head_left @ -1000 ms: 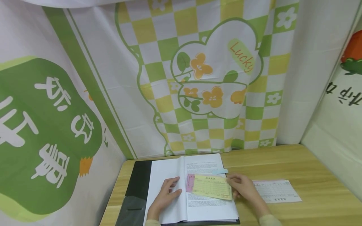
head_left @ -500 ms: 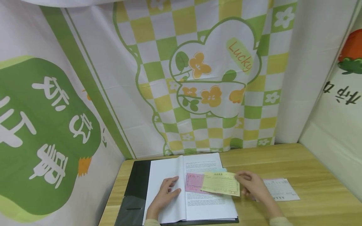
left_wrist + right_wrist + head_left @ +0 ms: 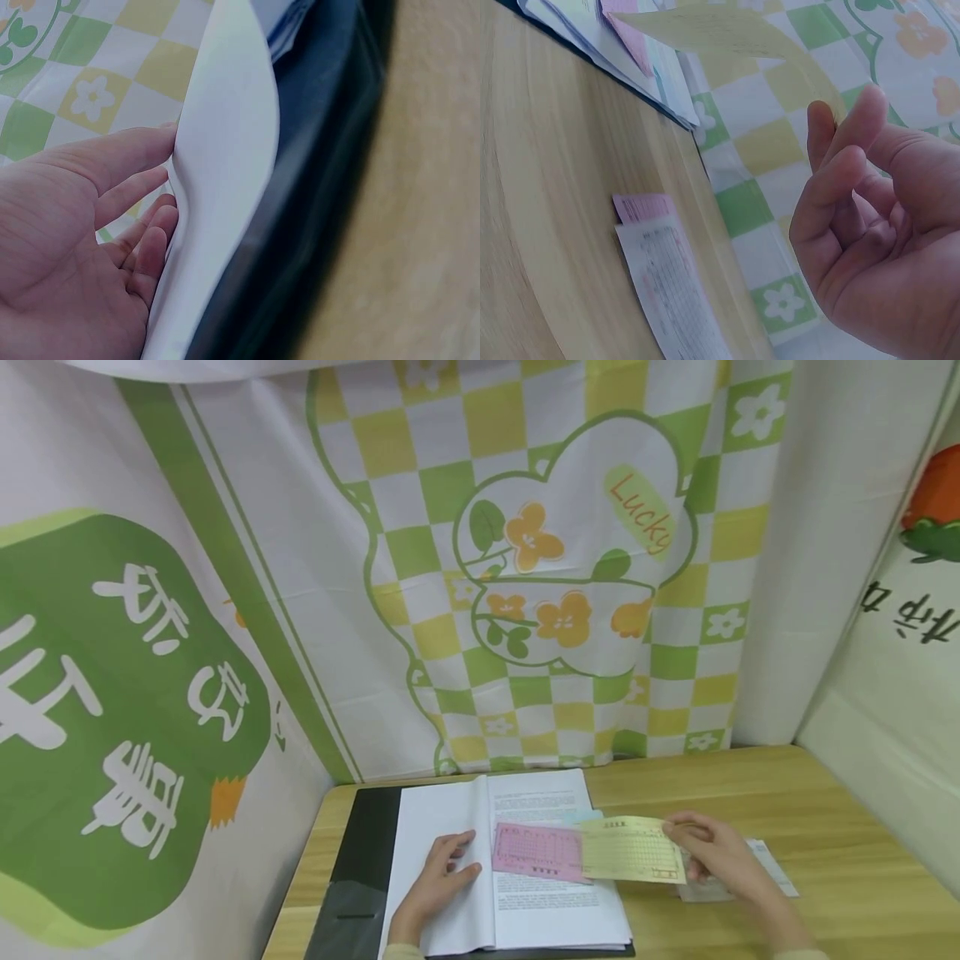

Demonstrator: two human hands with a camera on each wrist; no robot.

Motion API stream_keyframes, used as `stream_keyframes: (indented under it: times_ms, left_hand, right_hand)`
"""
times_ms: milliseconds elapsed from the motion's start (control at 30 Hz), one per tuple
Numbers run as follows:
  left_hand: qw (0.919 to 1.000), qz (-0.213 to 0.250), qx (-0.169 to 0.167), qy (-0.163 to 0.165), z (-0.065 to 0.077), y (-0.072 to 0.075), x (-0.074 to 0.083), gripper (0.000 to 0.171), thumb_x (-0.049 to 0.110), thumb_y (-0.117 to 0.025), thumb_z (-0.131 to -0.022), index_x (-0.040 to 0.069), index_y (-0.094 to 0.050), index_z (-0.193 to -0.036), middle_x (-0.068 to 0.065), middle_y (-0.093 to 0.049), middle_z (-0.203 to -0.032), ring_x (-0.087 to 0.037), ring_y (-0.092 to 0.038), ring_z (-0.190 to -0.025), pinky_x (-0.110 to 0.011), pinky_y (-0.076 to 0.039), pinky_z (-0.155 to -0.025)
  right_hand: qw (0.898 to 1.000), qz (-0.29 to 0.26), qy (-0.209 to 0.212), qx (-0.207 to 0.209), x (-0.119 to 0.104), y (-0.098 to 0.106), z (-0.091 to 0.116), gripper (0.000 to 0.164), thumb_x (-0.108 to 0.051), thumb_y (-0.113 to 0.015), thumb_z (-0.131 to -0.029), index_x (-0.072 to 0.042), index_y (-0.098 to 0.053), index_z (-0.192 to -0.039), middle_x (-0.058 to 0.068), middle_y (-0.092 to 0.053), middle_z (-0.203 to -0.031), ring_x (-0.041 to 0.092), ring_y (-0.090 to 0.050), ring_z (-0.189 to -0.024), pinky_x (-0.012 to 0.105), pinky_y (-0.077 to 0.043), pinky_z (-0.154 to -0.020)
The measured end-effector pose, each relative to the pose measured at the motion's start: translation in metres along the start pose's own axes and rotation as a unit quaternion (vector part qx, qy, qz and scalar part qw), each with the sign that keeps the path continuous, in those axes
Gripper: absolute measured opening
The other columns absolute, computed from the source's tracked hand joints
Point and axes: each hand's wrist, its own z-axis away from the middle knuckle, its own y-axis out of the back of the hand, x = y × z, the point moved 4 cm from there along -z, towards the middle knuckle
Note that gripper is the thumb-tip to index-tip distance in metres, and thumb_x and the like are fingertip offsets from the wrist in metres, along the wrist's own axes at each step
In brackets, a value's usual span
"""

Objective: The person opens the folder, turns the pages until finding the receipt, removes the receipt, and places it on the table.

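Between thumb and fingertips my right hand (image 3: 712, 852) pinches one end of a yellow form slip (image 3: 633, 850), which the right wrist view shows bending in the air. A pink form slip (image 3: 536, 850) lies on the printed right-hand page (image 3: 555, 914) of an open document folder. My left hand (image 3: 442, 877) rests on the blank left-hand page (image 3: 431, 802), its fingers loosely bent. In the left wrist view the fingertips (image 3: 161, 135) touch that white page (image 3: 229, 112) where it bulges up.
White and pink slips (image 3: 667, 270) lie on the wooden table (image 3: 847, 868) to the right, partly behind my right hand in the head view. A light-blue tab (image 3: 583, 817) sticks out by the page's right edge. The folder's black cover (image 3: 367, 835) lies at left. Patterned curtains hang behind.
My right hand has moved right, drawing the yellow slip off the pink one, so more of the pink slip shows. My left hand has stayed in place.
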Motion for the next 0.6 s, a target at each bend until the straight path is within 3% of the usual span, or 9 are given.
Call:
stream_keyframes:
  times_ms: [267, 400, 500, 600]
  left_hand:
    - [1.0000, -0.004, 0.003, 0.005, -0.001, -0.001, -0.002, 0.059, 0.029, -0.075, -0.098, 0.014, -0.057, -0.152, -0.011, -0.046, -0.147, -0.032, -0.048, -0.130, -0.050, -0.042, -0.107]
    - [1.0000, -0.003, 0.004, 0.007, -0.002, -0.001, -0.002, 0.059, 0.030, -0.075, -0.098, 0.014, -0.057, -0.151, -0.010, -0.046, -0.148, -0.031, -0.048, -0.130, -0.050, -0.042, -0.107]
    - [1.0000, -0.002, 0.004, 0.009, -0.002, -0.001, -0.003, 0.059, 0.030, -0.076, -0.098, 0.014, -0.057, -0.151, -0.010, -0.046, -0.148, -0.030, -0.047, -0.130, -0.051, -0.041, -0.108]
    - [1.0000, -0.003, 0.003, 0.006, -0.002, -0.001, -0.003, 0.059, 0.030, -0.076, -0.098, 0.014, -0.057, -0.151, -0.010, -0.046, -0.147, -0.030, -0.048, -0.130, -0.051, -0.041, -0.107]
  right_hand:
    - [1.000, 0.019, 0.001, 0.013, 0.002, 0.022, 0.015, 0.059, -0.033, -0.061, -0.109, 0.010, -0.047, -0.147, 0.005, -0.069, -0.086, 0.010, -0.054, -0.053, 0.029, -0.054, -0.054]
    - [0.999, 0.025, 0.021, 0.017, 0.002, 0.033, 0.021, 0.053, -0.027, -0.058, -0.111, 0.012, -0.048, -0.144, -0.002, -0.059, -0.072, 0.006, -0.043, -0.047, 0.026, -0.046, -0.045]
    - [0.999, 0.033, 0.030, 0.020, 0.003, 0.042, 0.024, 0.050, -0.026, -0.057, -0.111, 0.012, -0.050, -0.142, -0.003, -0.059, -0.072, 0.004, -0.036, -0.045, 0.024, -0.040, -0.042]
    - [0.998, 0.044, 0.029, 0.021, 0.006, 0.052, 0.025, 0.049, -0.028, -0.056, -0.112, 0.011, -0.050, -0.142, 0.001, -0.070, -0.086, 0.004, -0.035, -0.045, 0.024, -0.041, -0.043]
